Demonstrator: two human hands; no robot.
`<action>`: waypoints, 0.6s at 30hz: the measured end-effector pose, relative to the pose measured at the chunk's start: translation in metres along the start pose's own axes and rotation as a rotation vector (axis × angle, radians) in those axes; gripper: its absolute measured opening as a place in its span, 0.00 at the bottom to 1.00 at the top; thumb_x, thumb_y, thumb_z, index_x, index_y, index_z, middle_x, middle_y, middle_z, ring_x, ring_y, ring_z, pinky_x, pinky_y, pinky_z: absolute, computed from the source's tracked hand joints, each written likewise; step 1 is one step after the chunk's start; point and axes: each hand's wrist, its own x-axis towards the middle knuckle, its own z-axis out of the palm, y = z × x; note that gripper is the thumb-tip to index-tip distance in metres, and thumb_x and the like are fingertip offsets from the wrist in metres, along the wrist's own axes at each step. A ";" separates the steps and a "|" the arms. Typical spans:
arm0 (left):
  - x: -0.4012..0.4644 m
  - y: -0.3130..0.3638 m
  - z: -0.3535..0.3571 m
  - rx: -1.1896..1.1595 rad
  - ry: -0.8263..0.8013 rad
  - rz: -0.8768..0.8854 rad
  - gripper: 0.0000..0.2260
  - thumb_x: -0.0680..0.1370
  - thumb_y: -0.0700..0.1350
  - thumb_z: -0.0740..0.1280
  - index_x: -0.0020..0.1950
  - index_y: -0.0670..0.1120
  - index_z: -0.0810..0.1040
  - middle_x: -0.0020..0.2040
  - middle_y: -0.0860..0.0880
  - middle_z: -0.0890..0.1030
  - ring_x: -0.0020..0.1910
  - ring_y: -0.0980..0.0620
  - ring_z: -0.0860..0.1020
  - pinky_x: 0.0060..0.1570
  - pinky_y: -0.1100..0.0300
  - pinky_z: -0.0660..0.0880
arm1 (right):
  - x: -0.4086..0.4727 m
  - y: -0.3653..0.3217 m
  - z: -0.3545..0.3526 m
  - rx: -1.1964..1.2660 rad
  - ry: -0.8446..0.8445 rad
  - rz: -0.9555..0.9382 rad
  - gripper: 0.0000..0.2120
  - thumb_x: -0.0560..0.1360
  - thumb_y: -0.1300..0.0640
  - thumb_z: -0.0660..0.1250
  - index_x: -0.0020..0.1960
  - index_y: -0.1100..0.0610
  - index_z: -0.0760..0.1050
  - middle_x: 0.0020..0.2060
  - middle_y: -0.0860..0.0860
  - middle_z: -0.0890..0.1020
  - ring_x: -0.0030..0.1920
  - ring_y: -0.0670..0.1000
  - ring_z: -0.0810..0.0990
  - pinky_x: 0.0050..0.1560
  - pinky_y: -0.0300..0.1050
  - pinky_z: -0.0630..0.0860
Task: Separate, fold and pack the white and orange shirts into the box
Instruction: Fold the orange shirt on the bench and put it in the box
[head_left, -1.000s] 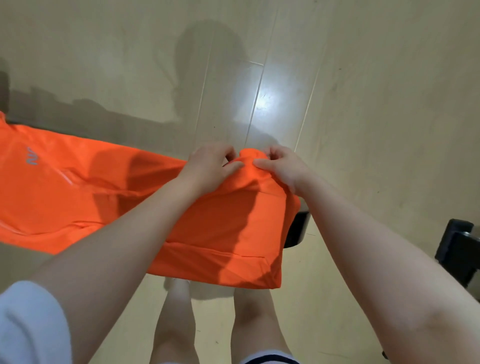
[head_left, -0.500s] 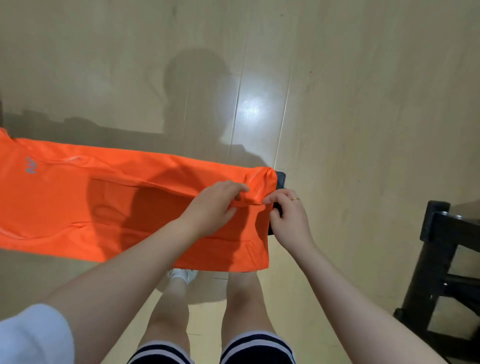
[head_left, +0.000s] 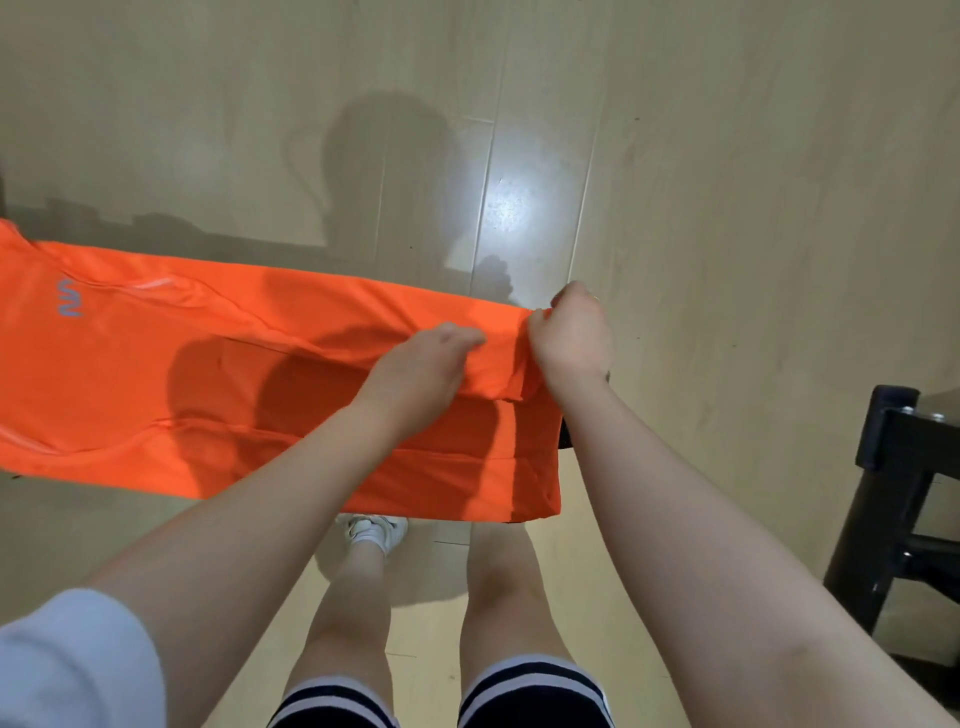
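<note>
I count one orange shirt (head_left: 171, 384) in view, and two hands on it. I see no white shirt and no box from here. The shirt lies folded lengthwise into a long band that runs from the left edge of my view across to the middle, held up above the pale wooden floor (head_left: 727, 182); a small grey logo (head_left: 69, 305) sits near its left end. What carries its far left end I cannot tell, as it runs out of the picture.

My right hand (head_left: 570, 338) is curled tight, pinching the top right corner of the shirt's hem between thumb and fingers. My left hand (head_left: 423, 366) lies on the fabric just beside it, the fingers bent and closed on a fold of the cloth near the upper edge. The two hands are near each other but not touching. Below them the right end of the shirt hangs down as a doubled flap.

One dark piece of furniture (head_left: 898, 499) stands at the right edge, well apart from the shirt. I see two bare legs below, one white shoe (head_left: 375, 531) under the shirt's lower edge, and a white sleeve (head_left: 72, 660) at lower left.
</note>
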 end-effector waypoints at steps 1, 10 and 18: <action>0.005 -0.001 -0.002 0.017 -0.001 -0.089 0.17 0.78 0.44 0.55 0.65 0.44 0.71 0.61 0.41 0.74 0.61 0.40 0.74 0.57 0.47 0.72 | 0.003 0.004 -0.002 0.013 0.004 0.018 0.12 0.74 0.59 0.58 0.55 0.61 0.73 0.55 0.59 0.78 0.56 0.62 0.77 0.48 0.49 0.73; 0.010 0.009 0.006 0.182 -0.046 -0.236 0.28 0.72 0.51 0.70 0.68 0.46 0.64 0.62 0.43 0.67 0.63 0.42 0.68 0.54 0.45 0.74 | 0.000 0.049 -0.017 1.081 -0.241 0.477 0.13 0.76 0.68 0.56 0.34 0.58 0.66 0.28 0.52 0.72 0.25 0.47 0.73 0.22 0.35 0.68; 0.013 0.022 0.016 0.235 -0.020 -0.271 0.35 0.69 0.54 0.71 0.70 0.45 0.61 0.62 0.42 0.67 0.61 0.42 0.69 0.53 0.48 0.73 | 0.024 0.036 -0.003 0.704 -0.248 0.220 0.19 0.63 0.36 0.64 0.47 0.47 0.73 0.44 0.48 0.80 0.46 0.52 0.77 0.52 0.49 0.71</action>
